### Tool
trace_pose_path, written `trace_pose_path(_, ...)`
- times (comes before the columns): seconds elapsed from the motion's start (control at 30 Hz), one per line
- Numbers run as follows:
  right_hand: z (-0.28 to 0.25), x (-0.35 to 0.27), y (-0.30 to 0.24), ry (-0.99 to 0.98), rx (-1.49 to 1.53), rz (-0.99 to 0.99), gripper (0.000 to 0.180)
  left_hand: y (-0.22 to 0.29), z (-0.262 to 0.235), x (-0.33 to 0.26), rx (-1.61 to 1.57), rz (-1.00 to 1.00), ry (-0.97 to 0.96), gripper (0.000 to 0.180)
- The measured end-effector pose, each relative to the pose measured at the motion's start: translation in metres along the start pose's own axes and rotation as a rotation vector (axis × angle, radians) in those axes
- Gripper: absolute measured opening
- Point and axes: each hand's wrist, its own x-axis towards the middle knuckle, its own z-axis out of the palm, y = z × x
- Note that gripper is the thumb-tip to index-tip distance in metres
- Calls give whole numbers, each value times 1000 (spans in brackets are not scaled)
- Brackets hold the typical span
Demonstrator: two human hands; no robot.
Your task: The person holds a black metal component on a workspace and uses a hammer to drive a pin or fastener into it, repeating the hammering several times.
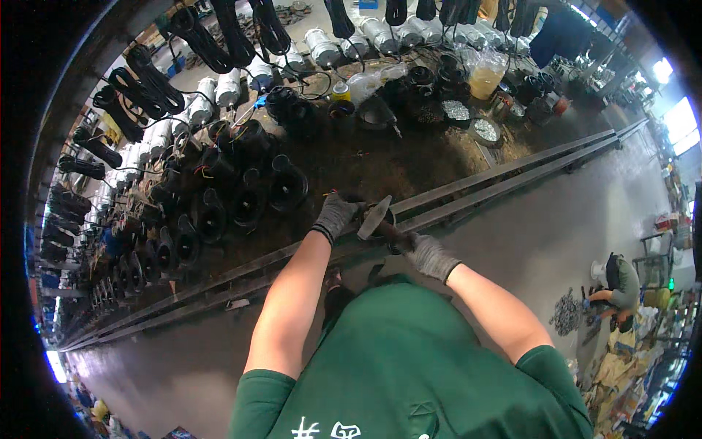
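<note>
My right hand [431, 257], in a grey knit glove, is closed around the dark handle of a hammer [375, 218]. The hammer's pale metal head is over the edge of the workbench [439, 164], close to my left hand. That left hand [337, 215], gloved the same way, has its fingers curled against a dark part [357, 205] at the bench edge. The hammer head covers much of this part, so its kind is hard to make out. Left of my hand, black round housings [287, 184] with open centres stand in rows on the bench.
White-and-grey cylindrical motors [322, 48] line the bench's far side, below hanging bundles of black cable [197, 38]. Bowls of small metal parts [485, 132], a yellowish plastic container [485, 77] and a yellow bottle [341, 91] stand behind. Another person [621, 289] bends low at far right.
</note>
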Motion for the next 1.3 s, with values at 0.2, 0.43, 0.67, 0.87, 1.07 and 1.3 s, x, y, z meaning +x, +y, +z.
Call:
trace_pose_path(0.2, -23, -33, 15, 177, 24, -44, 41, -15, 7, -18, -128, 197, 69, 21)
trace_pose_path(0.43, -57, -51, -28, 36, 1, -48, 38, -47, 10, 23, -373, 123, -9, 38)
trace_pose_path(0.67, -27, -27, -38, 33, -5, -211, 47, -8, 0, -10, -233, -1, -4, 37)
trace_pose_path(0.87, -47, -14, -17, 119, -22, -156, 46, -7, 12, -7, -985, -14, -34, 36)
trace_pose_path(1.07, -30, -8, -6, 377, 130, -137, 37, -14, 3, -12, 111, 233, 90, 25)
trace_pose_path(1.3, -35, -56, 9, 193, 86, -94, 45, 13, 11, -28, 497, 228, 227, 20)
